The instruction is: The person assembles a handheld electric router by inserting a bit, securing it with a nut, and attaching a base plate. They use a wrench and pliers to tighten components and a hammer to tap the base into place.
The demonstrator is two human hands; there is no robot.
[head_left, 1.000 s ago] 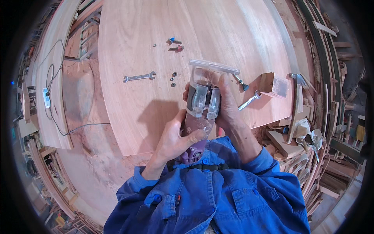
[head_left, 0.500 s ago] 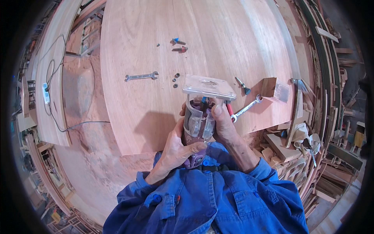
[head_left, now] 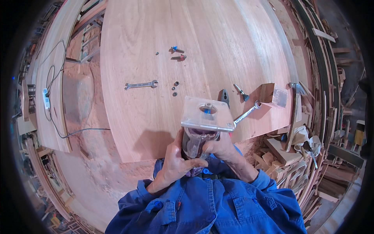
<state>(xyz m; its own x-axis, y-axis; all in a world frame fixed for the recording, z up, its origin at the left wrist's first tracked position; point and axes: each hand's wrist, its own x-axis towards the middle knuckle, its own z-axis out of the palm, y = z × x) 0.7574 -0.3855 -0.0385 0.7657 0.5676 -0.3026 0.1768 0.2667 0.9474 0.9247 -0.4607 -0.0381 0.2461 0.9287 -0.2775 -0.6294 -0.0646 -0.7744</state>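
Tipped toward the wearer since earlier, the purple cylindrical power tool [head_left: 196, 143] with its clear flat plastic base [head_left: 194, 118] is gripped between the bare left hand [head_left: 174, 160] and bare right hand [head_left: 224, 149].

Free board [head_left: 146, 113] left of the router [head_left: 196, 121]; half-hidden pliers [head_left: 223, 98] perhaps obstructive beyond.

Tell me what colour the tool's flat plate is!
The plate is clear, looking pale pinkish, best seen in the head view.

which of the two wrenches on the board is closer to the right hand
The slanting wrench to the right of the pliers, its lower end near the right hand. The other wrench lies nearly crosswise, farther off to the left.
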